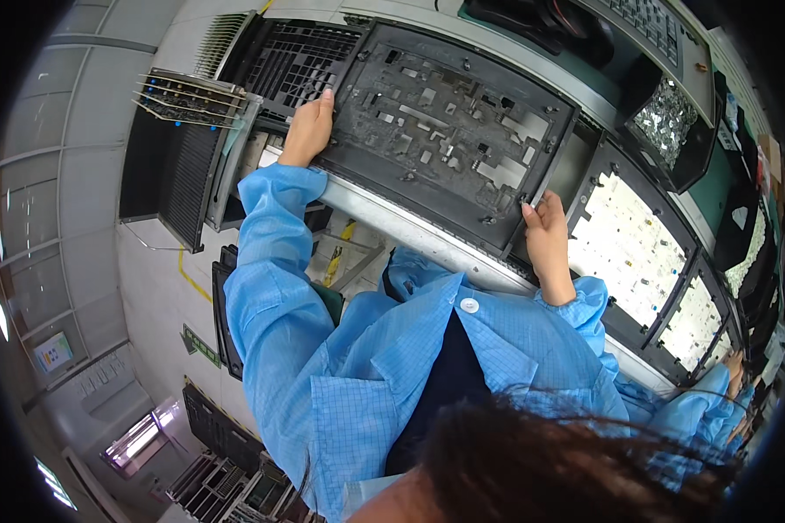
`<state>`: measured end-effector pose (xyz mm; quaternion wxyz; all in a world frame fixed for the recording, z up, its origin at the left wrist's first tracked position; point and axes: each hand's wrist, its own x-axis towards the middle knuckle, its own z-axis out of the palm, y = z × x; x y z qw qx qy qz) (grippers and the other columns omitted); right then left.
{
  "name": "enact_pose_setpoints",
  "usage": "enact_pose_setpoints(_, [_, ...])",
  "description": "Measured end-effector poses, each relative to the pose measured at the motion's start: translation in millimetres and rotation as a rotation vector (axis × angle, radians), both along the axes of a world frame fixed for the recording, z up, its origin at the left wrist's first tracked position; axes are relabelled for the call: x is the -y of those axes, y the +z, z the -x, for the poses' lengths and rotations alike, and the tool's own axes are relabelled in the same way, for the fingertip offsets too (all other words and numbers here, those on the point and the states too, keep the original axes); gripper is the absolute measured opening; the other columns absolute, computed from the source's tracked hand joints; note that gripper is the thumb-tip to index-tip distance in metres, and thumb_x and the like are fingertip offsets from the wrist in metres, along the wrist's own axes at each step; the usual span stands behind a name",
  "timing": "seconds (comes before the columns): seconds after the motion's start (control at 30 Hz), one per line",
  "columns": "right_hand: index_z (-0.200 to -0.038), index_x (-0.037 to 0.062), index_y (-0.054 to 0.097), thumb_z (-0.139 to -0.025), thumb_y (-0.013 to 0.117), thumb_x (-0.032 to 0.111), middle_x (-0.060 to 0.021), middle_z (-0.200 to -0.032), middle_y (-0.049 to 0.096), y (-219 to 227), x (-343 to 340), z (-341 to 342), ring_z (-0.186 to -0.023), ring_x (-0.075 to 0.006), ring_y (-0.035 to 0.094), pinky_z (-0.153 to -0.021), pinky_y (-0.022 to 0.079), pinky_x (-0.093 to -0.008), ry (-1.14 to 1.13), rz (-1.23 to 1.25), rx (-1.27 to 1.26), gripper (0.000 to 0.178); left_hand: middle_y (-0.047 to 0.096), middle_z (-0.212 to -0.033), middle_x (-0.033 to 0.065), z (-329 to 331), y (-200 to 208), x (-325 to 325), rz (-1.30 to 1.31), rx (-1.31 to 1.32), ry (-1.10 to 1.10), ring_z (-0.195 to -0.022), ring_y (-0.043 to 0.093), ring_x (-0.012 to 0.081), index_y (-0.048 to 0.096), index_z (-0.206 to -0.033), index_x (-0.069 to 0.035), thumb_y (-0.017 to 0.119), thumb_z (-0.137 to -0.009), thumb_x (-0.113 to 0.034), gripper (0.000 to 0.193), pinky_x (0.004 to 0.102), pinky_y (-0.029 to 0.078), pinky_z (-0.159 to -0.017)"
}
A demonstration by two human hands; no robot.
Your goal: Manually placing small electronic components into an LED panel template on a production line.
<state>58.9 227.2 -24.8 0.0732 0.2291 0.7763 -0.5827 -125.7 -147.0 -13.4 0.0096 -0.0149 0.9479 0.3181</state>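
Note:
A flat black carrier tray (449, 131) with a raised frame and many irregular cut-outs lies across the bench rail in front of me. My left hand (310, 131) grips its left edge, thumb up along the frame. At the tray's near right corner, my right hand (547, 235) holds the right edge with the thumb on top; its other fingers are partly hidden. Both my arms wear blue sleeves. Bare grey bench shows through some of the cut-outs.
Right of the tray sit black frames holding white boards (632, 248). A black grid panel (301, 61) lies to the left, beside a slotted rack (187, 179) with circuit boards (192, 98) on top. A keyboard (645, 30) is at the far right. A co-worker's sleeve (702, 401) shows lower right.

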Motion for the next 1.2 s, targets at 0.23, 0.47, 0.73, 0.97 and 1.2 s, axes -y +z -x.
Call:
enact_pose_setpoints(0.23, [-0.137,-0.008,0.039,-0.094,0.06,0.006,-0.0206,-0.102,0.062,4.3,0.1,-0.6,-0.092,-0.0274,0.06,-0.08,0.046,-0.0347,0.096,-0.09,-0.021,0.05,0.065,-0.084,0.0274,5.0,-3.1,7.5,0.082,0.103,-0.003,-0.084,0.063,0.0442,0.064,-0.092,0.008,0.035,-0.104,-0.049,0.065,0.0429,0.046,-0.076])
enact_pose_setpoints(0.47, [-0.146,-0.0001,0.039,-0.097,0.055,0.004,-0.0221,-0.147,0.045,111.6,-8.4,-0.4,-0.136,-0.0298,0.044,-0.11,0.036,-0.0374,0.264,-0.36,-0.312,0.052,0.066,-0.092,0.0264,-15.8,1.3,-18.2,0.259,-0.026,-0.347,-0.091,0.064,0.046,0.058,-0.103,-0.003,0.04,-0.099,-0.023,0.027,0.0537,0.05,-0.076])
enact_pose_setpoints(0.73, [-0.12,0.0012,0.061,-0.093,0.063,0.01,-0.0207,-0.095,0.069,170.9,205.5,123.5,-0.086,-0.033,0.07,-0.074,0.054,-0.0368,1.079,-0.202,-0.898,0.028,0.06,-0.117,0.0284,-60.8,-1.6,-13.3,0.061,-0.149,-0.09,-0.112,0.053,0.0479,0.065,-0.108,0.004,0.048,-0.097,-0.04,0.049,0.0533,0.045,-0.095])
enact_pose_setpoints(0.97, [-0.089,-0.0026,0.061,-0.09,0.06,0.011,-0.0292,-0.081,0.065,139.7,433.1,211.0,-0.078,-0.047,0.063,-0.068,0.051,-0.0512,0.779,-0.271,-1.261,0.014,0.058,-0.122,0.0198,-193.8,76.3,13.1,-0.203,-0.545,0.118,-0.12,0.048,0.0384,0.066,-0.11,0.002,0.062,-0.089,-0.015,0.027,0.0453,0.04,-0.103])
enact_pose_setpoints(1.2, [-0.091,-0.0017,0.064,-0.092,0.058,0.02,-0.0295,-0.087,0.065,120.9,463.2,248.2,-0.083,-0.0475,0.064,-0.072,0.051,-0.0537,0.749,-0.521,-1.049,0.022,0.067,-0.11,0.0157,-272.8,79.5,73.4,-0.211,-0.456,0.395,-0.11,0.057,0.0342,0.068,-0.106,-0.001,0.062,-0.091,-0.014,0.02,0.0423,0.043,-0.098])
